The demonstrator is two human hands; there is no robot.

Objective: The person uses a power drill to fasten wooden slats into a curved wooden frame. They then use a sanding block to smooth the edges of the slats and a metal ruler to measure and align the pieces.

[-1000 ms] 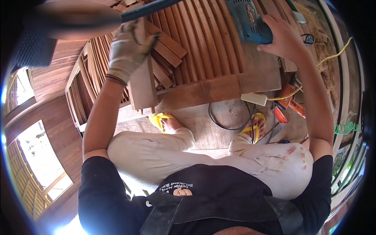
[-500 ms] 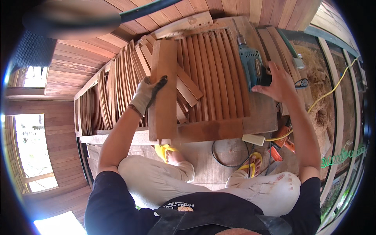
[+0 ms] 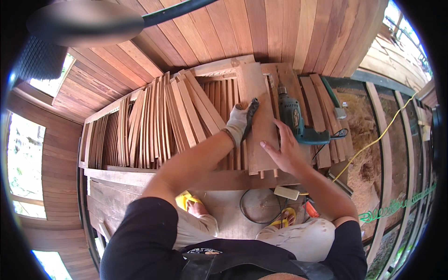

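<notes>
Wooden board point(image 3: 260, 140) clamped in left fingers point(image 3: 253, 108); right fingers point(image 3: 283, 129) apart; drill point(image 3: 292, 115) apparently labelled

Wooden frame point(image 3: 219, 180); loose slats point(image 3: 186, 114) atop

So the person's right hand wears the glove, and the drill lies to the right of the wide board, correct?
Not quite: the head view shows the glove on the left hand; the right hand is bare. The drill does lie to the right of the wide board.

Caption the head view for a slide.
Gloved left hand grips a wooden board, bare right hand at its edge, teal power drill alongside.
</notes>
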